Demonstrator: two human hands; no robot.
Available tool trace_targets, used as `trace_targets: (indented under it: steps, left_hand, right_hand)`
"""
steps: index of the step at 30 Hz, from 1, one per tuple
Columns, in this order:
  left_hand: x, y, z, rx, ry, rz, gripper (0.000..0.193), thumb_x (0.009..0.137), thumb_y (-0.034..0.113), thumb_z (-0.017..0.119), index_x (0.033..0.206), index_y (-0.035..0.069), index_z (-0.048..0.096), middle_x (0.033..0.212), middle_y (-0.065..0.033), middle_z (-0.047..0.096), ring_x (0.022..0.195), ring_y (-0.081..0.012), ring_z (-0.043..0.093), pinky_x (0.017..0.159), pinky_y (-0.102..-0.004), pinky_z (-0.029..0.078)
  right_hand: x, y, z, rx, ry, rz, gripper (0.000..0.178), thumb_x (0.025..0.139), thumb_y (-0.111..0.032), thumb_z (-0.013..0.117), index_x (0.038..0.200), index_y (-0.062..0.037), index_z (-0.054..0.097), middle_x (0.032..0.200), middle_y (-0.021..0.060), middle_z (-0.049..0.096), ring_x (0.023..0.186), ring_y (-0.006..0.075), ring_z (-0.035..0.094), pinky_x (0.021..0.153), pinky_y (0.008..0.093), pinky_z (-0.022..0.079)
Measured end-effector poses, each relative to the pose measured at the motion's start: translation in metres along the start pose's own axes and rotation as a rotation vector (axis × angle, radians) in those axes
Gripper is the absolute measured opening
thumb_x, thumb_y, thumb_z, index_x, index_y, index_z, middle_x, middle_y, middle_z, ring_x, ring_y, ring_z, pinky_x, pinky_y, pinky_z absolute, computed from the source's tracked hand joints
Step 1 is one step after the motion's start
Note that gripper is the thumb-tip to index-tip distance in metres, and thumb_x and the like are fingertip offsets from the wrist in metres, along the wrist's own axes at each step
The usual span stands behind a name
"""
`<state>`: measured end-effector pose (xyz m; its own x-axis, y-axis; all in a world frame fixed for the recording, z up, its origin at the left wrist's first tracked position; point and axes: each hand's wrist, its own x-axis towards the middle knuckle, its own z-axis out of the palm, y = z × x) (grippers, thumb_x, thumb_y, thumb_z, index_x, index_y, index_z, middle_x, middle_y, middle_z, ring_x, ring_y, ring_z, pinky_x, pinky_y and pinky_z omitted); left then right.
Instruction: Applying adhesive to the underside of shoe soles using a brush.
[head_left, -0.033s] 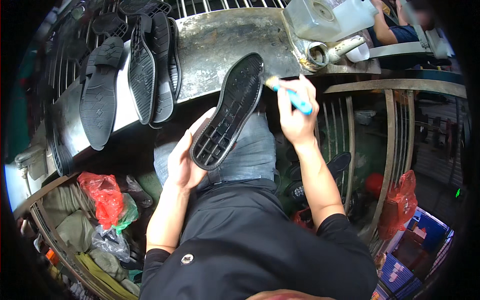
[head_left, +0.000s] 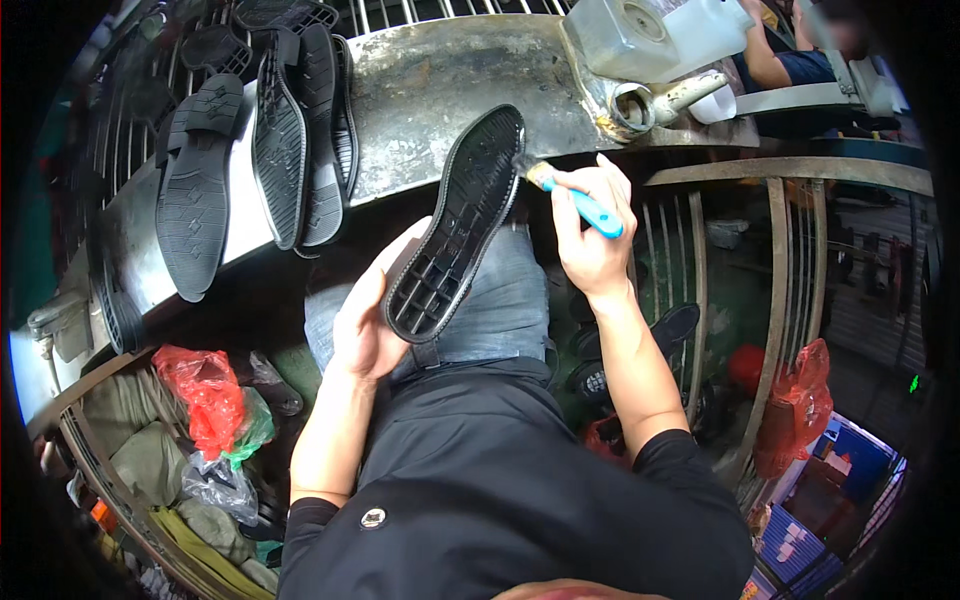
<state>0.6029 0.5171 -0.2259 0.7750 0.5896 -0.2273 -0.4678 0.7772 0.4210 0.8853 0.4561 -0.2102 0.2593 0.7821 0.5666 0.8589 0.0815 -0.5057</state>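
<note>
A black shoe sole [head_left: 462,215] is held tilted over my lap, its open grid heel toward me and its toe pointing away. My left hand [head_left: 368,318] is closed on its left edge near the heel, the fingers partly hidden beneath it. In my right hand [head_left: 598,225] is a paintbrush [head_left: 598,213] with a blue handle, gripped between thumb and fingers. Its dark bristle tip meets the right rim of the sole near the toe. The upper face of the sole looks shiny in places.
Several black soles [head_left: 203,190] lie on the metal bench [head_left: 430,110] at left. Translucent plastic containers [head_left: 630,40] and a metal pipe fitting [head_left: 632,105] stand at back right. Railings [head_left: 780,250] flank me; red bags [head_left: 205,395] lie at left. Another person's arm [head_left: 768,65] shows far right.
The brush has shifted slightly left and down along the sole's right rim, its handle tilting a little. The sole is held in nearly the same place.
</note>
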Motion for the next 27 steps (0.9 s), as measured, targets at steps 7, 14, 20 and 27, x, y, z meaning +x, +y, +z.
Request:
trace_targets:
  steps: [7, 14, 20, 27]
  left_hand:
    - [0.0, -0.006, -0.008, -0.007, 0.113, 0.037, 0.075, 0.113, 0.04, 0.053, 0.169, -0.005, 0.03, 0.171, -0.0221, 0.042, 0.155, -0.0336, 0.048, 0.131, -0.0488, 0.036]
    - [0.009, -0.017, -0.024, -0.358, 0.157, 0.01, 0.072, 0.117, 0.058, 0.033, 0.169, 0.007, 0.038, 0.166, -0.0193, 0.05, 0.151, -0.0377, 0.051, 0.13, -0.0584, 0.036]
    - [0.004, -0.017, -0.025, -0.394, 0.229, 0.019, 0.072, 0.117, 0.058, 0.034, 0.165, 0.006, 0.045, 0.164, -0.0202, 0.052, 0.153, -0.038, 0.049, 0.132, -0.0608, 0.032]
    - [0.003, -0.018, -0.041, -0.599, -0.146, -0.05, 0.074, 0.116, 0.06, 0.035, 0.165, 0.005, 0.044, 0.163, -0.0205, 0.054, 0.152, -0.0371, 0.05, 0.131, -0.0589, 0.032]
  right_hand:
    - [0.027, 0.06, -0.034, -0.104, 0.271, 0.334, 0.015, 0.105, -0.013, 0.071, 0.114, -0.0012, 0.074, 0.107, 0.0153, 0.078, 0.1, 0.0327, 0.075, 0.096, 0.0429, 0.055]
    - [0.014, 0.025, 0.003, 0.442, 0.481, 0.445, 0.015, 0.108, -0.014, 0.068, 0.107, 0.0007, 0.071, 0.103, 0.0094, 0.078, 0.094, 0.0182, 0.074, 0.085, 0.0364, 0.059]
    - [-0.026, -0.026, 0.074, 0.198, 0.106, -0.044, 0.019, 0.098, -0.019, 0.076, 0.109, -0.0037, 0.074, 0.104, 0.0106, 0.073, 0.099, 0.0338, 0.071, 0.113, 0.0605, 0.044]
    - [-0.067, -0.099, 0.063, 0.405, -0.072, -0.079, 0.031, 0.09, -0.027, 0.082, 0.113, -0.0062, 0.078, 0.106, 0.011, 0.071, 0.102, 0.0321, 0.071, 0.115, 0.0618, 0.044]
